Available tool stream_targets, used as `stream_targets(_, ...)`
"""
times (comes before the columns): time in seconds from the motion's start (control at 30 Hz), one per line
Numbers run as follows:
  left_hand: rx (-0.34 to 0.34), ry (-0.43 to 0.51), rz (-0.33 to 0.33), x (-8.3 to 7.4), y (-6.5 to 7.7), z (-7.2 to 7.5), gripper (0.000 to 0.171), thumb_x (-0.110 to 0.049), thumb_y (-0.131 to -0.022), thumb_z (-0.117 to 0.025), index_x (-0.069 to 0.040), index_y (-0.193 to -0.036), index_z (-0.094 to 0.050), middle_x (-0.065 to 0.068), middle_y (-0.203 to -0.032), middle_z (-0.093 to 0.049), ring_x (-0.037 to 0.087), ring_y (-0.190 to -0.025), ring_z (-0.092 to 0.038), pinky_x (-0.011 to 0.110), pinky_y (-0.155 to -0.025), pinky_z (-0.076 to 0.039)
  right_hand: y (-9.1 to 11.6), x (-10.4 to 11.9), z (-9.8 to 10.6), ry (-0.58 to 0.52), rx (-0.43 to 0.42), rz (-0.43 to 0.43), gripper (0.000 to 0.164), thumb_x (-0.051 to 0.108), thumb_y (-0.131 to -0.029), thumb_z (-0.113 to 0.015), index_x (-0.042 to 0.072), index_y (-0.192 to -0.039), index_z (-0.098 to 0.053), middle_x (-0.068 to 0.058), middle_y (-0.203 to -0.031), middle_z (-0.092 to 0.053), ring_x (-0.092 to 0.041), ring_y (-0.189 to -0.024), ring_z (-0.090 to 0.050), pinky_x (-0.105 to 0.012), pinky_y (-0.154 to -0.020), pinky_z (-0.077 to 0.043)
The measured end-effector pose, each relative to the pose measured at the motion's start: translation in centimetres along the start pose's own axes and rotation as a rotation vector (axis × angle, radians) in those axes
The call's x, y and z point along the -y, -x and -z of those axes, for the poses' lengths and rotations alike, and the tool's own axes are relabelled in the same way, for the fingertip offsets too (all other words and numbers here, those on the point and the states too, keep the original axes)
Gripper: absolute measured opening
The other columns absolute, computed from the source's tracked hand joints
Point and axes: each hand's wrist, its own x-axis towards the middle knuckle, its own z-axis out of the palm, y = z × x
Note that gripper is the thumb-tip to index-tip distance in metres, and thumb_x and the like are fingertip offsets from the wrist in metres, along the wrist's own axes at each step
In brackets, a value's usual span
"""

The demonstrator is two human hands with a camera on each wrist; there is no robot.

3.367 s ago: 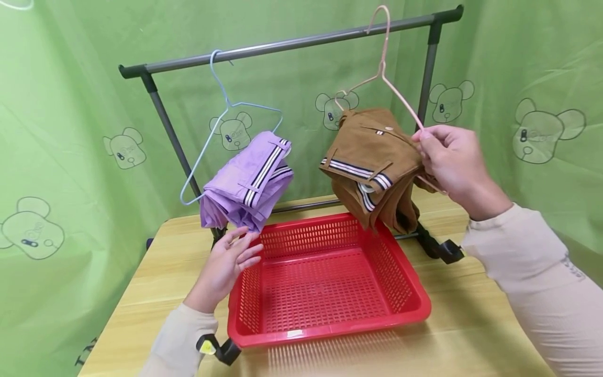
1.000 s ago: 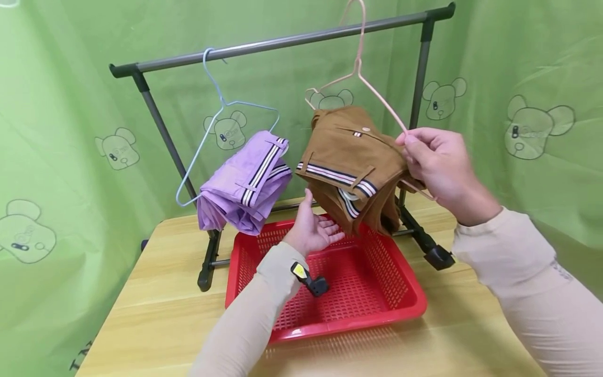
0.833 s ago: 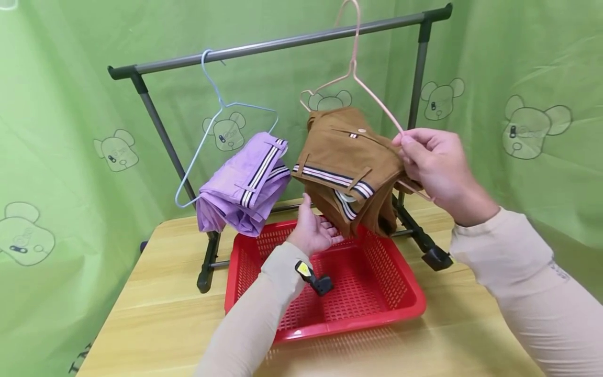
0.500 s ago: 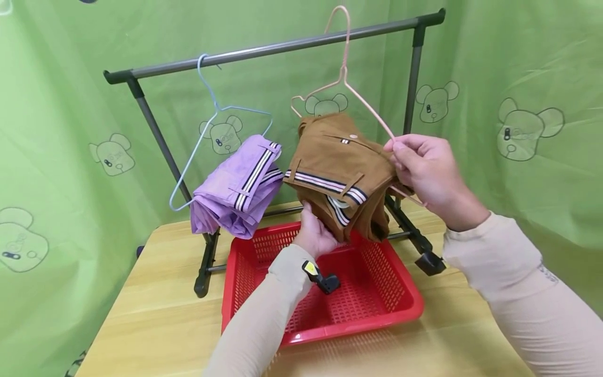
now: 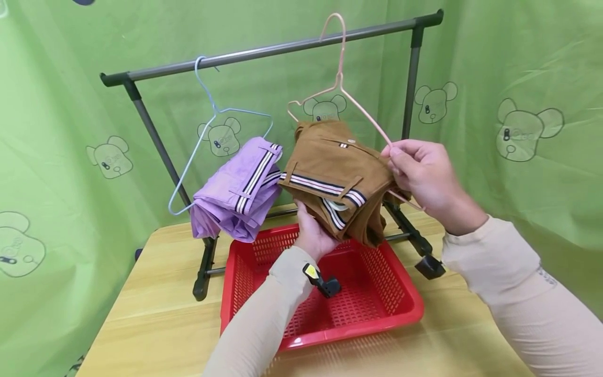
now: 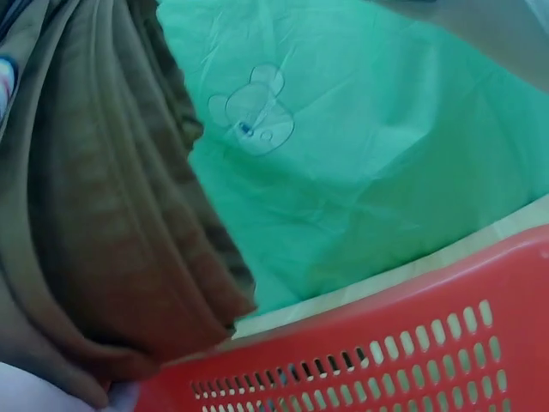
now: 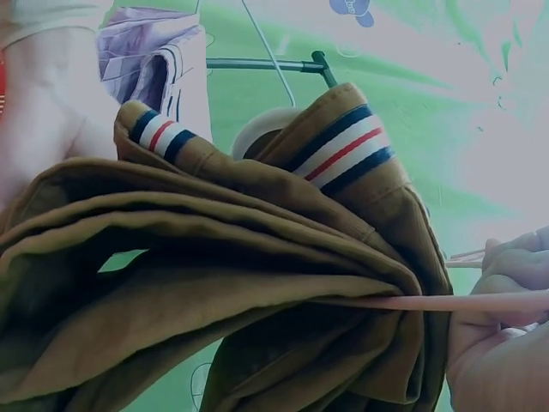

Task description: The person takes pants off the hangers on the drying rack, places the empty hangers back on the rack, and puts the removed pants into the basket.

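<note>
Brown trousers (image 5: 332,157) with a striped waistband lie folded over the lower bar of a pink wire hanger (image 5: 365,112). My right hand (image 5: 424,175) pinches that hanger near its right corner. The hanger's hook rises above the rack's rod and overlaps it in the head view. Under the trousers' left side is my left hand (image 5: 313,233), palm up, thumb along their lower edge, its fingers hidden by the cloth. In the left wrist view the hanging folds of the trousers (image 6: 129,189) fill the left side.
Purple trousers (image 5: 235,180) hang on a blue hanger (image 5: 188,170) from the left of the clothes rack (image 5: 278,51). Below both hands sits a red perforated basket (image 5: 358,327) on the wooden table (image 5: 155,309). Green curtain (image 5: 518,68) surrounds the table.
My left hand has moved right from below the purple trousers to underneath the brown ones. My right hand, still pinching the pink hanger, has shifted left, bringing the brown trousers closer to the purple.
</note>
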Motion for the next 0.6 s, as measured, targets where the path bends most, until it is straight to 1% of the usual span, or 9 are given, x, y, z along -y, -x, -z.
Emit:
stream_targets(0.1,-0.030,-0.004,-0.062,0.08,0.45,-0.38,0.099,-0.091,-0.075,-0.021,-0.020,-0.137,-0.050,0.006,-0.131,-0.057,0.028,-0.124,-0.048,0.054,-0.106,-0.028,0.01,-0.13,-0.03,0.009,-0.001,-0.006,0.019,0.001,-0.099,-0.049,-0.003,-0.091,-0.066,-0.002,-0.065,-0.050,-0.008,-0.045,-0.035,-0.020,-0.036,-0.021)
stream_targets(0.17,-0.039,-0.028,-0.085,0.22,0.65,-0.62,0.101,-0.093,-0.072,-0.026,-0.020,-0.137,-0.051,0.005,-0.129,-0.059,0.028,-0.123,-0.050,0.056,-0.106,-0.028,0.05,-0.25,0.06,0.020,-0.004,-0.008,0.019,0.001,-0.099,-0.049,-0.003,-0.091,-0.066,-0.002,-0.064,-0.050,-0.007,-0.045,-0.035,-0.020,-0.036,-0.021)
stream_targets(0.23,-0.037,-0.053,-0.091,0.26,0.76,-0.79,0.103,-0.094,-0.068,-0.034,-0.020,-0.137,-0.052,0.004,-0.128,-0.060,0.027,-0.123,-0.051,0.057,-0.106,-0.027,0.09,-0.34,0.13,0.038,-0.007,-0.009,0.019,0.002,-0.099,-0.050,-0.003,-0.091,-0.066,-0.002,-0.063,-0.050,-0.007,-0.045,-0.035,-0.021,-0.036,-0.021)
stream_targets(0.3,-0.034,-0.080,-0.087,0.26,0.84,-0.84,0.104,-0.095,-0.065,-0.040,-0.020,-0.137,-0.052,0.003,-0.127,-0.061,0.027,-0.122,-0.051,0.060,-0.107,-0.023,0.12,-0.43,0.17,0.055,-0.010,-0.006,0.019,0.002,-0.099,-0.050,-0.003,-0.091,-0.066,-0.001,-0.063,-0.050,-0.007,-0.045,-0.035,-0.021,-0.036,-0.021)
stream_targets(0.37,-0.037,-0.093,-0.079,0.23,0.88,-0.80,0.104,-0.094,-0.064,-0.043,-0.020,-0.135,-0.054,0.003,-0.126,-0.062,0.026,-0.122,-0.052,0.062,-0.107,-0.020,0.17,-0.50,0.21,0.061,-0.014,-0.008,0.019,0.002,-0.099,-0.050,-0.003,-0.091,-0.066,-0.001,-0.063,-0.050,-0.007,-0.045,-0.035,-0.021,-0.036,-0.021)
stream_targets(0.4,-0.038,-0.091,-0.077,0.22,0.88,-0.76,0.103,-0.094,-0.064,-0.043,-0.020,-0.135,-0.054,0.002,-0.125,-0.063,0.026,-0.121,-0.052,0.061,-0.107,-0.020,0.20,-0.54,0.23,0.064,-0.015,-0.012,0.019,0.002,-0.099,-0.050,-0.002,-0.090,-0.066,-0.001,-0.063,-0.050,-0.007,-0.045,-0.035,-0.021,-0.036,-0.021)
stream_targets(0.47,-0.043,-0.087,-0.076,0.20,0.91,-0.71,0.102,-0.093,-0.065,-0.044,-0.019,-0.134,-0.055,0.003,-0.124,-0.063,0.026,-0.120,-0.054,0.060,-0.107,-0.022,0.24,-0.60,0.29,0.074,-0.014,-0.018,0.019,0.002,-0.099,-0.050,-0.002,-0.090,-0.066,-0.001,-0.063,-0.050,-0.008,-0.046,-0.035,-0.021,-0.036,-0.022)
stream_targets(0.53,-0.042,-0.077,-0.075,0.16,0.91,-0.77,0.100,-0.092,-0.066,-0.046,-0.018,-0.133,-0.055,0.003,-0.123,-0.064,0.024,-0.118,-0.056,0.056,-0.106,-0.027,0.21,-0.63,0.35,0.081,-0.014,-0.015,0.019,0.002,-0.099,-0.050,-0.002,-0.090,-0.066,-0.002,-0.063,-0.050,-0.008,-0.046,-0.035,-0.021,-0.036,-0.022)
stream_targets(0.6,-0.025,-0.069,-0.087,0.07,0.91,-0.97,0.100,-0.091,-0.067,-0.047,-0.016,-0.133,-0.055,0.004,-0.124,-0.064,0.024,-0.117,-0.057,0.052,-0.105,-0.032,0.11,-0.64,0.39,0.085,-0.014,-0.003,0.019,0.002,-0.099,-0.050,-0.002,-0.090,-0.066,-0.002,-0.062,-0.050,-0.008,-0.046,-0.035,-0.021,-0.036,-0.022)
